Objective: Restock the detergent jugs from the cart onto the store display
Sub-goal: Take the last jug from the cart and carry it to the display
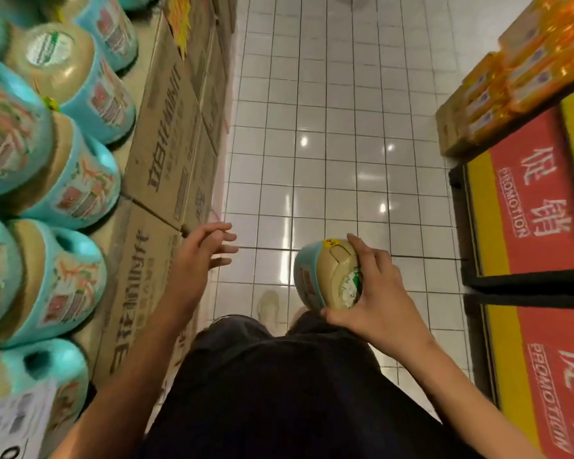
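Note:
My right hand point(375, 293) grips a teal detergent jug point(325, 276) by its beige top, held out over the tiled floor ahead of my legs. Fingers wrap over the cap end and the thumb sits under it. My left hand point(203, 250) hovers beside the cardboard cases at the display's edge, fingers spread and holding nothing. Several matching teal jugs point(70, 187) with beige caps stand in rows on the display at the left. No cart is in view.
Stacked cardboard cases point(166, 134) form the display base along the left. On the right stands a red and yellow promotion stand point(531, 207) with orange packets point(497, 94) behind it. White tiled aisle floor point(328, 127) runs between them. A paper tag point(17, 422) lies at the lower left.

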A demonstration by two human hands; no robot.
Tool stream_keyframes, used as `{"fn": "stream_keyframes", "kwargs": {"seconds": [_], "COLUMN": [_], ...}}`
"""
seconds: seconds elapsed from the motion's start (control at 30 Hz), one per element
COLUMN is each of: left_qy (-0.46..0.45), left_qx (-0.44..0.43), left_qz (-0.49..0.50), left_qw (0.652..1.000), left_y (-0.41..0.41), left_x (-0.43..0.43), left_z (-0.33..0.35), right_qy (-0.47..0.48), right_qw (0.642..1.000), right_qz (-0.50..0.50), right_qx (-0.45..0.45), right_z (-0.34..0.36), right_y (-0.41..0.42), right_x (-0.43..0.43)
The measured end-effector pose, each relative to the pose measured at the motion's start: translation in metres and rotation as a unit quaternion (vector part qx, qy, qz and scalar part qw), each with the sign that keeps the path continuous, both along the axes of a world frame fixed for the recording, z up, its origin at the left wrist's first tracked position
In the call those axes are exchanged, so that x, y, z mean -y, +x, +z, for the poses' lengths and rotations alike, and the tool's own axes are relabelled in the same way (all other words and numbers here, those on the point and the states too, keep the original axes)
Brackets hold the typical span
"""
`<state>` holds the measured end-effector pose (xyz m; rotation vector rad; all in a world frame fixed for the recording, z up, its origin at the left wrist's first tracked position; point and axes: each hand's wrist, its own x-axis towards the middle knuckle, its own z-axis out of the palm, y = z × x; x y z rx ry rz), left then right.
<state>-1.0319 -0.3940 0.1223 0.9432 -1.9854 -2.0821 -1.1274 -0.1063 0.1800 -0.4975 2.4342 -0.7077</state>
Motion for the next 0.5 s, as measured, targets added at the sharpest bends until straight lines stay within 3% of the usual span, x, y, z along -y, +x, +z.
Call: {"fn": "stream_keyframes", "kwargs": {"seconds": [0.27,0.5], "left_qy": [0.018,-0.013], "left_qx": [-0.030,-0.004], "left_qz": [0.036,0.100], "left_qw": [0.999,0.995], "left_y": [-0.147,-0.246], "left_x": [0.072,0.126], "left_z": [0.001,0.001], "right_qy": [-0.011,-0.014], "right_qw": [1.000,0.990], "right_qz": [0.020,0.139], "right_qx": [0.017,0.018], "right_z": [0.009,0.005], "right_y": [-0.167,-0.332], "right_x": [0.063,0.149]}}
